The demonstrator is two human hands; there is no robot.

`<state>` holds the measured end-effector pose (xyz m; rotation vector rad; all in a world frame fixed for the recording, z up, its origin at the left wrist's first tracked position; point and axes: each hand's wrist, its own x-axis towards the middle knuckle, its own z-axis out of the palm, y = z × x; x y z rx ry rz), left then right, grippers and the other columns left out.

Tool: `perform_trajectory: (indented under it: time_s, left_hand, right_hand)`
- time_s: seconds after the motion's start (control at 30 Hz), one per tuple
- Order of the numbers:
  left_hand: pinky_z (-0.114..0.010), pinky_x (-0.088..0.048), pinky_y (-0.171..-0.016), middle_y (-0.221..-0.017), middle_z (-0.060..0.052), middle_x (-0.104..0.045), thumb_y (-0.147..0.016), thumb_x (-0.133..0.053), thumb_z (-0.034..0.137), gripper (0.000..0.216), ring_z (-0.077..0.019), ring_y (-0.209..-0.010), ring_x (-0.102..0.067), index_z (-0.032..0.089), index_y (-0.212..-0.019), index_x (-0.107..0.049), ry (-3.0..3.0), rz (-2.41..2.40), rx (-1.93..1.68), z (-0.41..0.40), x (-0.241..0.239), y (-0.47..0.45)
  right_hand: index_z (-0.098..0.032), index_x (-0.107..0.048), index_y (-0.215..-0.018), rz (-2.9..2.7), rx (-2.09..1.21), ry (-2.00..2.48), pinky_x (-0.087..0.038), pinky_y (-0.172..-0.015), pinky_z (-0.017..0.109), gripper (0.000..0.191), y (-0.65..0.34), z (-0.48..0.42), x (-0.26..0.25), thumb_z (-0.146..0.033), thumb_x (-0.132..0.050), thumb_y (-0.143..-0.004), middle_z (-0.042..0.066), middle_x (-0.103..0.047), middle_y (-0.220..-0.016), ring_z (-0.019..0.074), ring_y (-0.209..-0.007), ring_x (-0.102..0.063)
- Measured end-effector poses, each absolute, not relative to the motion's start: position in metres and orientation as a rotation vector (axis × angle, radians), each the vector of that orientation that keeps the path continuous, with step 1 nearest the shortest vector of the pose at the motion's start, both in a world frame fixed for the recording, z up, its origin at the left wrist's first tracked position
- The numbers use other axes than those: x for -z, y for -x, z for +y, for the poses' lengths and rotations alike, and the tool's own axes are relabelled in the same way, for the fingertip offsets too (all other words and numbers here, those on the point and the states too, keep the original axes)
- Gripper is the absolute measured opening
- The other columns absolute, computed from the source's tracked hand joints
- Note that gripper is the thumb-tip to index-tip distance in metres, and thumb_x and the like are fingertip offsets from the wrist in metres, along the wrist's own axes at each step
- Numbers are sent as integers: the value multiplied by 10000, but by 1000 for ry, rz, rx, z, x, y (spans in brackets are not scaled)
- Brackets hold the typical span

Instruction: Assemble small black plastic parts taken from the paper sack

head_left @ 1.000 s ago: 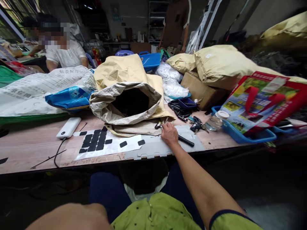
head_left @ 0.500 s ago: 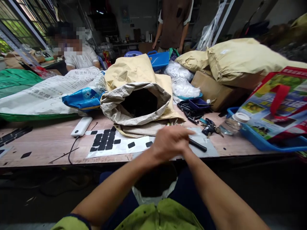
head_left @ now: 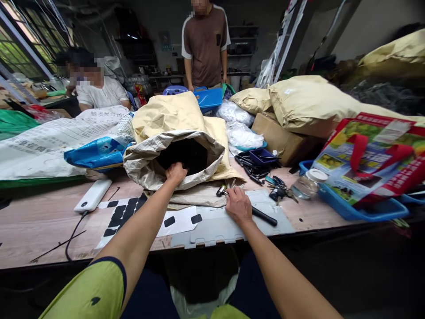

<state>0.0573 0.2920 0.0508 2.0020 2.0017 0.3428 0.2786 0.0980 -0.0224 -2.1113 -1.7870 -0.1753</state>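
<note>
Two hands now sit apart: the right hand curls its fingers around the hammer over the grey sheet; the left hand, gone from beside it, reaches inside the open woven sack, its grip hidden, the dark interior now accessible.

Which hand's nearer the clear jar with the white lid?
Right. The right hand is at the hammer, to the left of the clear jar; the left hand is farther left, reaching into the open sack.
</note>
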Motion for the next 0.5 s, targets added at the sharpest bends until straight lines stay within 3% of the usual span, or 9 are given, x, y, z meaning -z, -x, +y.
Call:
perform_trajectory:
  time_s: [0.13, 0.23, 0.33, 0.5]
  left_hand:
    - [-435, -517, -886, -1184, -181, -723, -916, -592, 426, 343, -363, -1133, -669, 210, -1148, -722, -1942, 2051, -378, 287, -60, -52]
    - [-379, -507, -859, -1114, -122, -738, -974, -497, 459, 356, -294, -1051, -684, 221, -1169, -676, -1932, 1972, -752, 260, -67, -39]
    - [-305, -494, -791, -1010, -51, -737, -954, -552, 451, 294, -209, -885, -671, 222, -1099, -665, -2034, 1574, -1020, 207, -63, -35]
    - [-325, -475, -825, -1000, -35, -714, -931, -611, 352, 156, -208, -929, -622, 233, -1010, -675, -2193, 1209, -786, 122, -19, -44]
  right_hand:
    - [-223, -636, -1122, -1787, 181, 2112, -359, -830, 318, 207, -279, 98, 23, -267, -524, -954, 77, -575, -1070, 225, -1038, -472]
    - [-226, -635, -1129, -1788, 180, 2122, -354, -829, 319, 210, -278, 98, 22, -270, -528, -954, 75, -576, -1079, 226, -1038, -471]
    - [-230, -639, -1122, -1777, 169, 2123, -353, -828, 317, 204, -277, 98, 21, -262, -534, -950, 70, -578, -1077, 222, -1035, -473]
    - [-222, -645, -1125, -1774, 172, 2110, -355, -822, 313, 214, -276, 97, 20, -251, -532, -945, 76, -583, -1073, 224, -1028, -477]
